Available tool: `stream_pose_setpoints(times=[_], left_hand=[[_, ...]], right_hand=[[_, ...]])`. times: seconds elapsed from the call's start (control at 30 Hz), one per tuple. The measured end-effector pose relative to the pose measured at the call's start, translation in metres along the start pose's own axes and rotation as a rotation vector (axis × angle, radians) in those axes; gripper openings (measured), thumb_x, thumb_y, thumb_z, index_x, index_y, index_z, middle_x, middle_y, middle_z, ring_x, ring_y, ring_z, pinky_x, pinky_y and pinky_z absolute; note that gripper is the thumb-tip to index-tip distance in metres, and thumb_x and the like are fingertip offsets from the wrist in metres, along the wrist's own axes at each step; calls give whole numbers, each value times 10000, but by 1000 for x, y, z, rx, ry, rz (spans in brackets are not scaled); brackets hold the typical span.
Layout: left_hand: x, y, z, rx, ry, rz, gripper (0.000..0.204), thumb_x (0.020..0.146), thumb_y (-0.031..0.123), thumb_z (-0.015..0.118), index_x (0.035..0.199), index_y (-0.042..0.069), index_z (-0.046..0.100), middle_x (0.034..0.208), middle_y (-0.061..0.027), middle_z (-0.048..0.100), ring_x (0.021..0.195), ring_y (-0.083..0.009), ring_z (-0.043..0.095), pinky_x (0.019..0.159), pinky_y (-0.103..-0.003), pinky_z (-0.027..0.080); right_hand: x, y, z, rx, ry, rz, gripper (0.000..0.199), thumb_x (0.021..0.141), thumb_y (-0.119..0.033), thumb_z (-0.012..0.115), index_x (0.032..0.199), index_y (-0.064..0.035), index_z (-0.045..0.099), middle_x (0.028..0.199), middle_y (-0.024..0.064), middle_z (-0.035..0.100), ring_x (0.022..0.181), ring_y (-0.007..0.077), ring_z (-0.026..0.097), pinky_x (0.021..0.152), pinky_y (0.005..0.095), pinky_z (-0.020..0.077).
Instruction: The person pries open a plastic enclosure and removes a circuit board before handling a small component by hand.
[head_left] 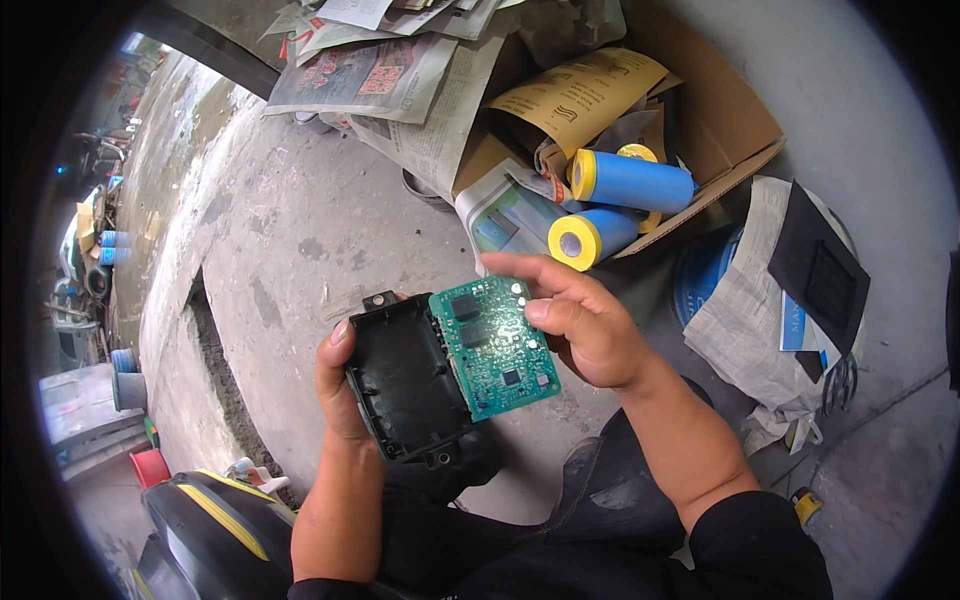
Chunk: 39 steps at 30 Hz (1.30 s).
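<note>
Both hands are working close under the camera, at frame centre. Left hand (340, 385) is gripping a black plastic housing (405, 380), thumb curling over its 9 o'clock edge, open cavity facing up. Right hand (585, 320) is pinching a green circuit board (495, 345) by its 3 o'clock edge, thumb and fingers closed on it, index finger stretching along the top edge.

Board is sitting tilted, its 9 o'clock edge overlapping the housing's 3 o'clock rim; whether it is still touching the cavity floor cannot be told. Components are facing up.

Judgement on progress: board and housing are appearing separated, cavity looking empty; no cover for the housing is showing, and no tool is in either hand.

Outward: at 12 to 1 o'clock a cardboard box (725, 110) is lying on the concrete floor (290, 230), holding two blue rolls with yellow ends (620, 180) and brown paper. Newspapers (370, 75) are spreading at 12 o'clock. At 3 o'clock a black ribbed panel (820, 270) is resting on more newspaper. At 7 o'clock a black-and-yellow object (205, 525) is showing.
</note>
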<state>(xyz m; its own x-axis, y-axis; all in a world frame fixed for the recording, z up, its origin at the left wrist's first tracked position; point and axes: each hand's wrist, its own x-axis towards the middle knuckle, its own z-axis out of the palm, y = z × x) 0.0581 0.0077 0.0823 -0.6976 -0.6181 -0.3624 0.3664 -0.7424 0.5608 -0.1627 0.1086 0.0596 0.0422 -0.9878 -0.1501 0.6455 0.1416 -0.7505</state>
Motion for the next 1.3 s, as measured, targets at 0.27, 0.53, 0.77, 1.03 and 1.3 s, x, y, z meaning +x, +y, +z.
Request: stream_pose_setpoints(times=[0.27, 0.53, 0.77, 1.03, 1.3], left_hand=[[-5, 1, 14, 185, 47, 69, 668, 816, 474, 588, 1293, 21, 465, 1237, -200, 571, 1100, -326, 600, 967, -473, 484], [-6, -3, 6, 89, 30, 67, 673, 830, 510, 583, 1292, 33, 482, 1251, -184, 572, 1120, -329, 591, 985, -478, 468], [-7, 0, -1, 23, 81, 32, 658, 847, 511, 576, 1275, 16, 502, 1237, -186, 585, 1101, -325, 602, 968, -465, 478], [-6, 2, 5, 160, 38, 96, 692, 797, 460, 633, 1292, 10, 459, 1241, -195, 569, 1113, -325, 590, 984, -466, 466], [-3, -2, 22, 217, 52, 112, 762, 773, 410, 665, 1372, 44, 370, 1292, -187, 516, 1166, -319, 556, 1017, -468, 450]], right_hand=[[1, 0, 1, -65, 46, -30, 525, 911, -174, 463, 1385, 44, 398, 1165, 110, 595, 1017, 141, 594, 912, 272, 454], [-4, -4, 12, -91, 40, -102, 494, 929, -141, 495, 1378, 46, 409, 1164, 105, 597, 1029, 116, 580, 917, 255, 448], [-5, -6, 13, -151, 46, -74, 475, 944, -112, 494, 1383, 47, 404, 1155, 102, 610, 1019, 104, 578, 898, 247, 448], [-4, -8, 18, -133, 67, -138, 449, 966, -76, 471, 1398, 3, 380, 967, 27, 590, 837, 37, 496, 753, 202, 422], [-3, -2, 15, -335, 146, -205, 445, 953, -44, 467, 1389, -8, 387, 783, -32, 443, 697, 31, 383, 627, 201, 349]])
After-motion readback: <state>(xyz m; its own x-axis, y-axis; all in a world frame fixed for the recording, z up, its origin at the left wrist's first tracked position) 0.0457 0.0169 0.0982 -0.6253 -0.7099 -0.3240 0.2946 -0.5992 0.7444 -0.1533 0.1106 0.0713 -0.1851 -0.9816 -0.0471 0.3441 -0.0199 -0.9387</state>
